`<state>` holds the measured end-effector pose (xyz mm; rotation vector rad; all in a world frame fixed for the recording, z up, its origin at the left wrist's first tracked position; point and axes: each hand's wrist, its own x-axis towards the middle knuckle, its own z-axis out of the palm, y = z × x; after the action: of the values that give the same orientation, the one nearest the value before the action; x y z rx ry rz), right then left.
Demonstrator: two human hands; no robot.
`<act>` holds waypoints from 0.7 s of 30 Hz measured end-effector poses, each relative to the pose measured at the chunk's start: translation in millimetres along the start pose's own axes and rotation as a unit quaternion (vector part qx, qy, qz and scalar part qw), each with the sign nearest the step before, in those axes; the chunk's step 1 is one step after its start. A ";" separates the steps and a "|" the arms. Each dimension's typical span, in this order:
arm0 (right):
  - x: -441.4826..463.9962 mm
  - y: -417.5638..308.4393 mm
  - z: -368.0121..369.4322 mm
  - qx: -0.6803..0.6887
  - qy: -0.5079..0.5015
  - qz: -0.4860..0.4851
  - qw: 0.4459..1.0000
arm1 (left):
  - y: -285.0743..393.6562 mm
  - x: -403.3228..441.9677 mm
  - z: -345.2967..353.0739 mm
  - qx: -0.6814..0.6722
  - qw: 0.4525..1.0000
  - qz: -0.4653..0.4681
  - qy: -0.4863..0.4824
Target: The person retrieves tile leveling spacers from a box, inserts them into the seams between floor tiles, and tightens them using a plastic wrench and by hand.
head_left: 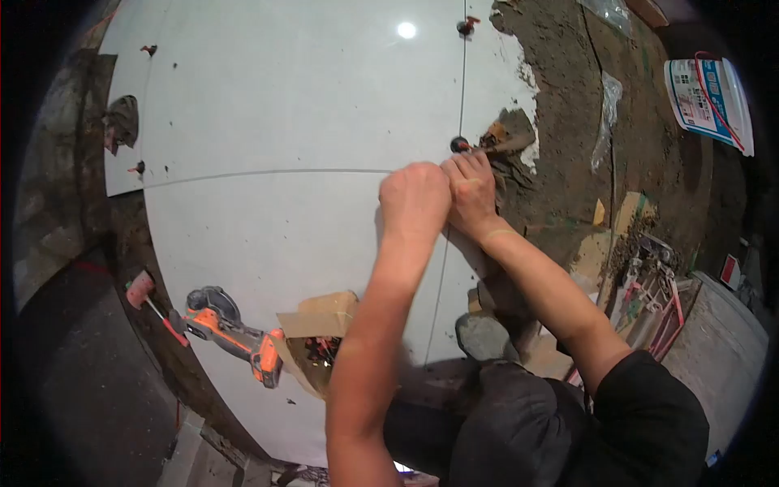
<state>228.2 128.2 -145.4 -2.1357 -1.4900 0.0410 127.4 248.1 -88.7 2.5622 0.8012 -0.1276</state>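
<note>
Both of my hands meet over the joint where the large white tiles come together. My left hand is closed with its knuckles up; anything inside it is hidden. Beside it on the right, my right hand has its fingers bent and pressed together, and what they hold cannot be made out. Just above my right fingers is a black and red tile clip on the joint line. A dirty cloth lies right of the fingers, at the tile edge.
An orange and black power tool and an open cardboard box with small parts lie on the lower tile. A mallet rests left of them. More clips stand on the joints. A white bucket is at the upper right.
</note>
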 end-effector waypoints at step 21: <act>-7.8 -6.2 13.6 -0.082 0.008 -0.003 0.997 | -2.7 -6.6 16.9 -0.041 0.997 -0.043 0.044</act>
<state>215.4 128.3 -156.5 -2.2540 -1.5381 -0.1047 121.1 239.2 -103.4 2.4714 0.9306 -0.0083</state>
